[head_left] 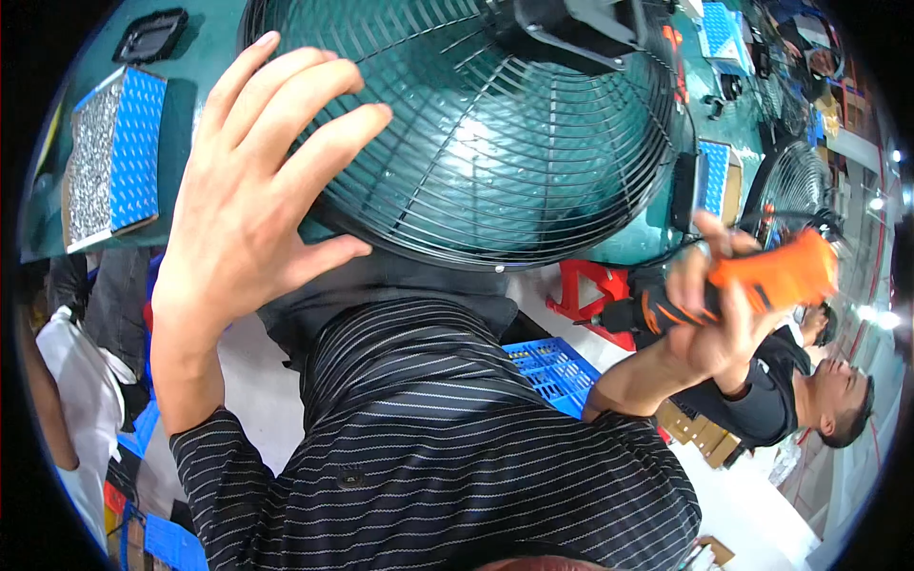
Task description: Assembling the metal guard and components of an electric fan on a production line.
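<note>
A round black wire fan guard (476,205) lies on the green table, with a black motor housing (571,33) at its far middle. Over the guard's left rim my left hand (257,181) is spread, fingers apart and holding nothing; whether it touches the wires I cannot tell. Off to the right of the guard, my right hand (714,305) is wrapped around an orange and black cordless screwdriver (776,271). The tool's dark nose points left, toward my body, and is clear of the guard. The right fingers are slightly blurred.
On the left of the table (205,48) stand a blue box of small metal screws (100,157) and a black tray (150,35). A red stool (590,295) and a blue crate (552,371) are below the edge. Co-workers (800,381) sit at right and left; another fan guard (792,181) stands farther right.
</note>
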`<control>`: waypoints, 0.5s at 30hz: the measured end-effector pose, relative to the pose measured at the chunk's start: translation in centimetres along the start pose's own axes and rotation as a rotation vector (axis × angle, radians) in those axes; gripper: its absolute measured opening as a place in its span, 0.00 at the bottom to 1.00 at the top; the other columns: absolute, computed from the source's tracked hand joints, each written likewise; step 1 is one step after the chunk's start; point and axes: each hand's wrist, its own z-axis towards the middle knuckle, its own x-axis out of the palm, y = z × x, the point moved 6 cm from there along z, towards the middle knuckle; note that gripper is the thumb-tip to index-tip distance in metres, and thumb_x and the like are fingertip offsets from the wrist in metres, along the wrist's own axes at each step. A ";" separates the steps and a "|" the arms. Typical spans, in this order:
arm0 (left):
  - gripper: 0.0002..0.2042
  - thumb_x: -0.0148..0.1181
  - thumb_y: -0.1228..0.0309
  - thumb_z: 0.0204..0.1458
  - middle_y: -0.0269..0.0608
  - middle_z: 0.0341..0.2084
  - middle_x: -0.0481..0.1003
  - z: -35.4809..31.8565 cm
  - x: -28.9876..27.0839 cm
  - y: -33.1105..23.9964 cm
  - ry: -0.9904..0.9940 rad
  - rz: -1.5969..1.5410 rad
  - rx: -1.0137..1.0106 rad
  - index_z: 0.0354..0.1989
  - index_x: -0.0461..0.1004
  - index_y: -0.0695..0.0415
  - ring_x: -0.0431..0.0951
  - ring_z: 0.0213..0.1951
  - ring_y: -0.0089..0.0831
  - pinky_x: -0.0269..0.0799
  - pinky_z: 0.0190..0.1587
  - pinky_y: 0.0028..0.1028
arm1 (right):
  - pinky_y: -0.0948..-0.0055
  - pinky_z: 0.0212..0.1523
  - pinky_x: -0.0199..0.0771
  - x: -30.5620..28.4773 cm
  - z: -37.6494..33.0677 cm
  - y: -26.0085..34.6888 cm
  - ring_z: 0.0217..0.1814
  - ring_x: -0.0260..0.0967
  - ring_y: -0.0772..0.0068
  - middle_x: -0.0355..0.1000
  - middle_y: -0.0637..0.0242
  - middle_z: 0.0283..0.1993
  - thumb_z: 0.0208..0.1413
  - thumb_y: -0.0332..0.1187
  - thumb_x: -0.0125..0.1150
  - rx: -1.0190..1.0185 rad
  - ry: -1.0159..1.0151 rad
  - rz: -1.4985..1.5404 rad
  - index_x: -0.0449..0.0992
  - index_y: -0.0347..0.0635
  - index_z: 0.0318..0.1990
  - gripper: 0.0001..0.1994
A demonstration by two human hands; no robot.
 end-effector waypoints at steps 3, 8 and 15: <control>0.42 0.77 0.62 0.16 0.45 0.54 0.69 0.8 -0.1 -0.3 0.019 0.018 0.041 0.51 0.73 0.55 0.67 0.60 0.49 0.57 0.68 0.53 | 0.74 0.27 0.76 -3.9 -1.6 -3.2 0.31 0.77 0.67 0.62 0.37 0.64 0.51 0.26 0.65 0.161 -0.287 -0.286 0.69 0.30 0.51 0.20; 0.41 0.78 0.60 0.13 0.49 0.52 0.68 1.2 0.1 -0.4 0.066 0.025 0.069 0.47 0.73 0.59 0.68 0.58 0.53 0.58 0.67 0.54 | 0.75 0.27 0.74 -3.2 -3.2 -5.8 0.28 0.76 0.69 0.75 0.49 0.41 0.48 0.25 0.68 0.294 -0.147 -0.253 0.70 0.30 0.50 0.21; 0.40 0.74 0.42 0.30 0.51 0.47 0.68 2.4 3.0 -6.6 -0.112 0.108 -0.106 0.46 0.73 0.62 0.68 0.52 0.54 0.62 0.57 0.52 | 0.76 0.25 0.71 -3.5 7.6 -5.0 0.21 0.71 0.75 0.76 0.62 0.26 0.52 0.33 0.69 0.237 -0.154 -0.296 0.74 0.38 0.45 0.16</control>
